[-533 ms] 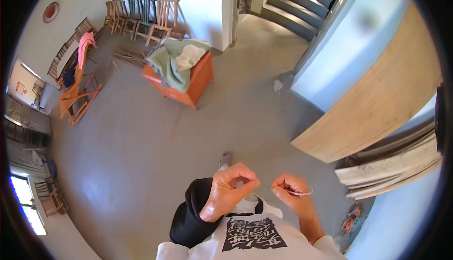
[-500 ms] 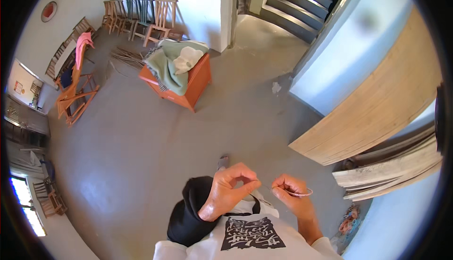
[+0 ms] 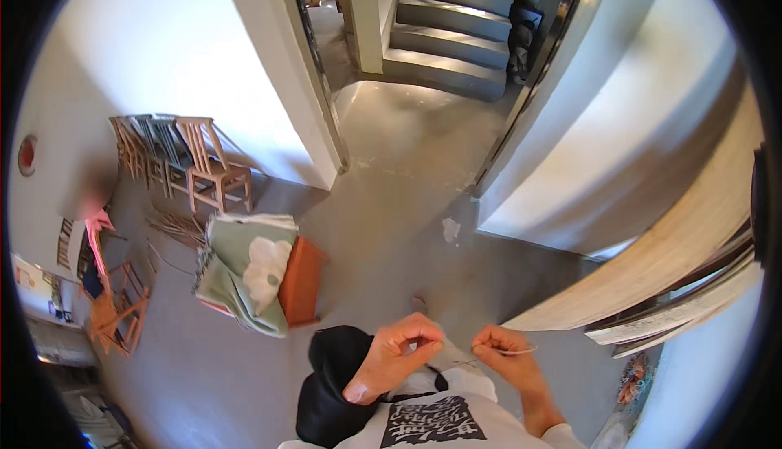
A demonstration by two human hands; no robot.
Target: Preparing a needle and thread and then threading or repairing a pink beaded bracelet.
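Left hand [image 3: 393, 361]: narrow, thumb and forefinger tips together; can't tell if anything sits between them. Right hand [image 3: 503, 353], just to its right, apart from it: pinching a thin pale cord [image 3: 521, 353], which bows out past the right side of the fingers. A short thin strand [image 3: 464, 361] shows between the hands, by the right fingertips; can't tell where it ends. Black sleeve [image 3: 332, 384] bunched around the left forearm. White shirt [image 3: 471, 387] below both hands, dark printed panel [image 3: 432, 420] on its front.

Further out: tip of a foot [image 3: 418, 303] just above the left hand, blurred. Orange-red cabinet [image 3: 303, 282] up and left of the left hand, green fringed cloth [image 3: 228, 266] with a pale flower shape draped over it. Past that, twigs [image 3: 175, 227] on the floor and a row of wooden chairs [image 3: 208, 168] by the wall. Far left of the left hand, wooden chair frame [image 3: 122, 306], pink cloth [image 3: 98, 229] above. Stairs [image 3: 448, 50] far beyond both hands. Right of the right hand: large curved board [image 3: 652, 261], stacked planks [image 3: 684, 319], and a multicoloured tangle [image 3: 631, 380] lower down.
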